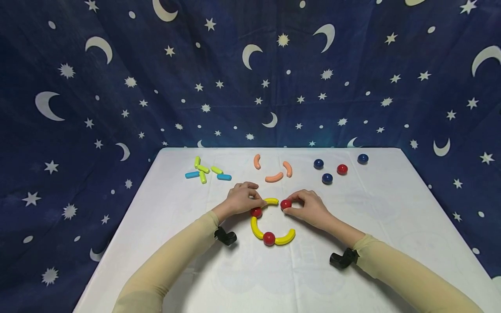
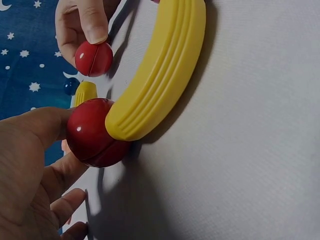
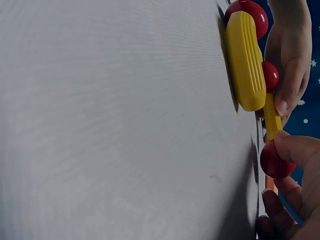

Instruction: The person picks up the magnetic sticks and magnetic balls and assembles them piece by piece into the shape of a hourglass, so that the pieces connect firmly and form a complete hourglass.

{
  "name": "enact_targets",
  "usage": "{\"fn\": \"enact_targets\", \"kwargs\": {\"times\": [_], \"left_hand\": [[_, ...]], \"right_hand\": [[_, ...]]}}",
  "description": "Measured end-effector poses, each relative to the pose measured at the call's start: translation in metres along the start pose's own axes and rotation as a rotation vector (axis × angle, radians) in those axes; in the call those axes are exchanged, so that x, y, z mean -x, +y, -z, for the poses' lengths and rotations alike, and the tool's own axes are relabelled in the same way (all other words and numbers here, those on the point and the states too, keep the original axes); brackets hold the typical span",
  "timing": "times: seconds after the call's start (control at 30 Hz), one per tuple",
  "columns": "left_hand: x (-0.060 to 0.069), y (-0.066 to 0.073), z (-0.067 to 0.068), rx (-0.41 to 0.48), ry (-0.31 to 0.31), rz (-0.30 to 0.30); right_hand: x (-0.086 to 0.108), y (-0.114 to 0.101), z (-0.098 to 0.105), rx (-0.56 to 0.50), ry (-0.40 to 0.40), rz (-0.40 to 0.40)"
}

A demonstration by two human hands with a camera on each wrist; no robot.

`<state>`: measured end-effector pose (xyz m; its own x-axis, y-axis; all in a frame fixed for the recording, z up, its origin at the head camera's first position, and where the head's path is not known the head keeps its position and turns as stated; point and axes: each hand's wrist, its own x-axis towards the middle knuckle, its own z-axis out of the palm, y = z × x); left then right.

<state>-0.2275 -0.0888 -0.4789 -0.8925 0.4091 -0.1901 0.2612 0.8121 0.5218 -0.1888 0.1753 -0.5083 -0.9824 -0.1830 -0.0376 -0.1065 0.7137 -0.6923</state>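
Observation:
On the white table, curved yellow rods and red balls form an open ring of magnetic-looking building pieces. My left hand (image 1: 243, 199) pinches the upper curved yellow rod (image 1: 272, 201), close to the red ball (image 1: 256, 212) at its left end. My right hand (image 1: 311, 209) holds another red ball (image 1: 286, 204) between thumb and fingers, beside that rod's right end. In the right wrist view this held ball (image 3: 274, 161) appears at the rod's tip; whether they touch I cannot tell. Below, a left yellow rod (image 1: 256, 228), a lower red ball (image 1: 268, 238) and a right yellow rod (image 1: 285, 238) continue the ring.
Several short green rods (image 1: 203, 168) and two blue rods (image 1: 224, 177) lie at the back left. Three curved orange rods (image 1: 274, 177) are at the back middle. At the back right sit three dark blue balls (image 1: 327, 178) and a red ball (image 1: 342, 169).

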Motion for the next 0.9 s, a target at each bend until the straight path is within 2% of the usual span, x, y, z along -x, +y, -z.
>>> {"fn": "enact_targets", "kwargs": {"times": [0.63, 0.9], "left_hand": [[-0.0007, -0.0007, -0.0001, 0.012, -0.003, 0.000], [0.0017, 0.0009, 0.0006, 0.016, -0.001, -0.002]], "right_hand": [[-0.0022, -0.0029, -0.0065, 0.010, 0.005, 0.031], [-0.0002, -0.0019, -0.0044, -0.017, 0.006, 0.027]]}}
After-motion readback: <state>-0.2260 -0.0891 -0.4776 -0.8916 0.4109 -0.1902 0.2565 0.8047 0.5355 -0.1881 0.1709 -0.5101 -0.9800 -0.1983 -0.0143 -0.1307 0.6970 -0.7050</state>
